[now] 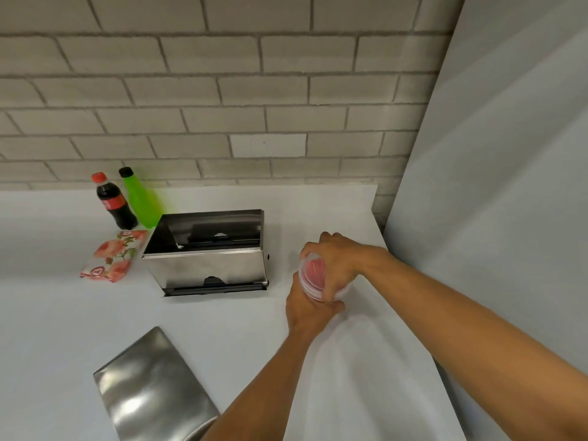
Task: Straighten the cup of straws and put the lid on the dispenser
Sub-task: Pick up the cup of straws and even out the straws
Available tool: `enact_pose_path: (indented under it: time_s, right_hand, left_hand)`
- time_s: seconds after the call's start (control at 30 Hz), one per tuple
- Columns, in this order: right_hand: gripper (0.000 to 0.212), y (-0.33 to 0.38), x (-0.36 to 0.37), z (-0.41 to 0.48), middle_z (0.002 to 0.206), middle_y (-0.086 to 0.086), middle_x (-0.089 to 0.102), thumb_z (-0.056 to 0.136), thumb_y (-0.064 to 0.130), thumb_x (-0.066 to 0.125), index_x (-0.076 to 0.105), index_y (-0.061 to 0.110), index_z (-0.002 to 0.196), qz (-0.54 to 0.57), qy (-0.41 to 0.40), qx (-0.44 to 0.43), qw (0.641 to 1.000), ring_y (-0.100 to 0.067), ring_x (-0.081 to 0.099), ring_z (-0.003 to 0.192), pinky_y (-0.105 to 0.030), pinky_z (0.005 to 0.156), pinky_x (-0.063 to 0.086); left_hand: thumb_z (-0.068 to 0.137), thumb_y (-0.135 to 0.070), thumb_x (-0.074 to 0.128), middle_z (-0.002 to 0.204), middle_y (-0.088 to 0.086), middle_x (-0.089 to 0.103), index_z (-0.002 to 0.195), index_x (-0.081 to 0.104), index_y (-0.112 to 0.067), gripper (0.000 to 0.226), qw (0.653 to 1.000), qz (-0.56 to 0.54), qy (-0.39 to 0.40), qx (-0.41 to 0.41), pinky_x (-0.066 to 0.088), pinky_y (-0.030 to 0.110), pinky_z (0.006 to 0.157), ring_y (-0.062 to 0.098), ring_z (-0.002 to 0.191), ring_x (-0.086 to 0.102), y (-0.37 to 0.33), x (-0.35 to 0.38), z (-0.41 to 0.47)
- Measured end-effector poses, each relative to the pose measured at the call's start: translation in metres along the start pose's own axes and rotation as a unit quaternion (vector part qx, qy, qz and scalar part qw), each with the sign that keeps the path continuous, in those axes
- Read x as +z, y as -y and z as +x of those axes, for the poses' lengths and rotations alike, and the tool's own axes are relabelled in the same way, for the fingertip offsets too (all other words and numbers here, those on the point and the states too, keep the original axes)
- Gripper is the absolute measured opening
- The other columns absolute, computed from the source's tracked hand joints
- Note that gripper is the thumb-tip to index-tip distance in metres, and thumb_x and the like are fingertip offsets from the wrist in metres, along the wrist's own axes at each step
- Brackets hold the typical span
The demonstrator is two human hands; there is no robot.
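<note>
Cup holding red straws, gripped by both hands.

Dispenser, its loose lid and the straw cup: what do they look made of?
Dispenser: apparently polished steel, mirror-like reflections. Lid: same brushed, shiny metal look. Cup: seemingly clear plastic, red straws showing through its wall.

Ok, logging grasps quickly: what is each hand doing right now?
Left hand: closed around the side of the cup of straws.
Right hand: closed over the same cup from above.
</note>
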State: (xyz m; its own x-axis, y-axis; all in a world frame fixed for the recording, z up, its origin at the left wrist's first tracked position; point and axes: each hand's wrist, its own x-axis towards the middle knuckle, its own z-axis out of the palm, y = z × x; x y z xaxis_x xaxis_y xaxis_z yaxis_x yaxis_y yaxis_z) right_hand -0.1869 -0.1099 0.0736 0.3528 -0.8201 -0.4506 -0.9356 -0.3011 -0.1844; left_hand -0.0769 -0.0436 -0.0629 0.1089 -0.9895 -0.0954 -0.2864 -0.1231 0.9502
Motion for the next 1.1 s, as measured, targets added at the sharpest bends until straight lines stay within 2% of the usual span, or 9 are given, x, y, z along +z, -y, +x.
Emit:
enact_pose_path:
  time_s: [0.17, 0.3, 0.47, 0.6, 0.67, 0.73, 0.83, 0.97, 1.1]
  right_hand:
    - [0.125, 0.000, -0.002, 0.002, 0.129, 0.003, 0.038, 0.041, 0.028, 0.101, 0.037, 0.049, 0.147, -0.021, 0.031, -0.016, 0.999, -0.023, 0.037, 0.123, -0.039, 0.081, 0.056]
    - [0.118, -0.005, -0.002, 0.003, 0.127, 0.004, 0.040, 0.043, 0.038, 0.098, 0.041, 0.051, 0.146, -0.022, 0.014, -0.037, 0.999, -0.022, 0.040, 0.121, -0.036, 0.080, 0.055]
    - [0.094, -0.019, 0.028, -0.005, 0.129, 0.003, 0.045, 0.060, 0.078, 0.072, 0.035, 0.054, 0.144, -0.024, -0.116, -0.077, 0.990, -0.021, 0.042, 0.117, -0.039, 0.088, 0.052]
    - [0.081, -0.011, 0.066, -0.006, 0.131, -0.007, 0.048, 0.079, 0.083, 0.049, 0.035, 0.042, 0.147, -0.043, -0.237, -0.063, 0.968, -0.031, 0.047, 0.117, -0.041, 0.085, 0.051]
    - [0.084, 0.002, 0.078, -0.003, 0.131, -0.012, 0.050, 0.081, 0.083, 0.043, 0.038, 0.033, 0.149, -0.036, -0.277, 0.014, 0.960, -0.034, 0.048, 0.115, -0.043, 0.082, 0.052]
    - [0.088, 0.015, 0.084, -0.001, 0.130, -0.014, 0.050, 0.081, 0.082, 0.041, 0.041, 0.025, 0.148, -0.009, -0.300, 0.095, 0.949, -0.035, 0.048, 0.115, -0.044, 0.084, 0.051]
    - [0.089, 0.021, 0.083, 0.001, 0.132, -0.016, 0.048, 0.082, 0.081, 0.042, 0.043, 0.020, 0.147, 0.006, -0.302, 0.120, 0.946, -0.035, 0.047, 0.118, -0.043, 0.092, 0.049]
    - [0.090, 0.014, 0.084, -0.003, 0.133, -0.014, 0.048, 0.081, 0.083, 0.040, 0.044, 0.021, 0.147, 0.008, -0.307, 0.088, 0.947, -0.032, 0.045, 0.120, -0.043, 0.094, 0.046]
    - [0.092, 0.013, 0.087, -0.003, 0.135, -0.015, 0.050, 0.080, 0.083, 0.038, 0.044, 0.022, 0.148, 0.012, -0.321, 0.090, 0.943, -0.033, 0.046, 0.121, -0.043, 0.095, 0.048]
  left_hand:
    - [0.049, -0.031, 0.101, 0.122, -0.005, 0.062, 0.129, 0.044, -0.038, 0.099, 1.000, 0.002, -0.012, 0.009, 0.055, 0.024, 0.088, 0.019, 0.110, 0.063, -0.002, 0.007, 0.002]
    - [0.047, -0.034, 0.101, 0.122, -0.009, 0.062, 0.134, 0.045, -0.036, 0.103, 1.000, 0.002, -0.013, 0.023, 0.047, 0.007, 0.079, 0.012, 0.105, 0.063, 0.003, 0.008, 0.004]
    - [0.043, -0.041, 0.098, 0.113, -0.017, 0.063, 0.129, 0.047, -0.041, 0.100, 0.999, 0.008, -0.026, 0.028, 0.056, 0.013, 0.075, 0.008, 0.099, 0.066, 0.010, 0.007, 0.003]
    - [0.055, -0.067, 0.088, 0.114, -0.022, 0.062, 0.134, 0.048, -0.036, 0.094, 0.997, 0.029, -0.058, 0.047, 0.049, 0.004, 0.077, -0.003, 0.101, 0.063, 0.010, 0.013, -0.001]
    - [0.061, -0.072, 0.078, 0.113, -0.015, 0.066, 0.132, 0.054, -0.029, 0.086, 0.998, 0.026, -0.061, 0.020, 0.054, 0.013, 0.084, 0.004, 0.100, 0.066, 0.008, 0.017, -0.003]
    - [0.072, -0.067, 0.072, 0.114, -0.006, 0.070, 0.130, 0.059, -0.023, 0.074, 0.999, 0.020, -0.041, -0.009, 0.058, 0.030, 0.092, 0.012, 0.105, 0.068, 0.008, 0.021, -0.002]
    - [0.085, -0.054, 0.072, 0.112, -0.002, 0.071, 0.129, 0.061, -0.019, 0.057, 0.997, 0.057, -0.044, -0.001, 0.055, 0.025, 0.086, 0.017, 0.105, 0.069, 0.007, 0.021, -0.001]
    - [0.081, -0.054, 0.078, 0.118, -0.001, 0.068, 0.135, 0.057, -0.018, 0.068, 0.993, 0.105, -0.042, 0.017, 0.055, 0.031, 0.092, 0.017, 0.108, 0.066, 0.005, 0.017, 0.001]
    - [0.084, -0.033, 0.084, 0.116, -0.004, 0.069, 0.133, 0.059, -0.016, 0.058, 0.999, 0.037, -0.014, 0.031, 0.055, 0.020, 0.090, 0.013, 0.108, 0.066, 0.002, 0.015, -0.001]
